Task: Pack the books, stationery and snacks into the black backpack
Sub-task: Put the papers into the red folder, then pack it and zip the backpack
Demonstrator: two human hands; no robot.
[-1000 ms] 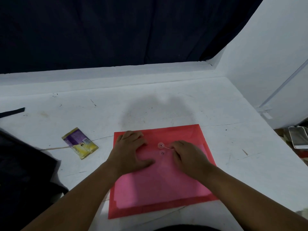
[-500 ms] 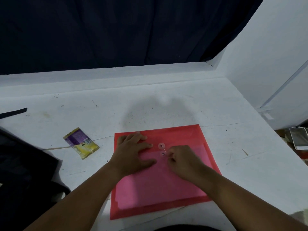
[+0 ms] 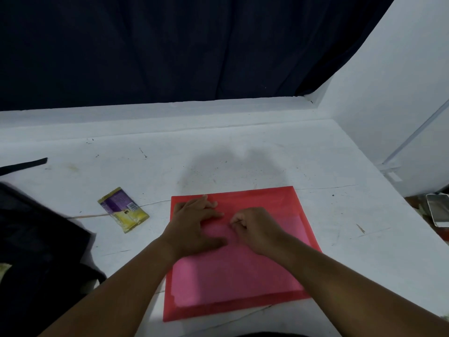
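Note:
A red plastic document folder (image 3: 243,271) lies flat on the white table, near its front edge. My left hand (image 3: 194,224) presses flat on the folder's upper left part, fingers spread. My right hand (image 3: 255,227) is curled over the folder's string-and-button clasp and pinches the thin string there; the buttons are hidden under it. A purple and yellow snack packet (image 3: 123,209) lies on the table to the left of the folder. The black backpack (image 3: 36,259) sits at the left edge, partly out of frame.
The white table (image 3: 243,154) ends at a dark curtain behind and a white wall on the right. A black strap (image 3: 24,164) lies at the far left. A phone-like device (image 3: 438,212) rests beyond the table's right edge.
My right hand has slid left over the clasp, covering both buttons, while working the string. My left hand stays pressed on the folder. The folder has not moved.

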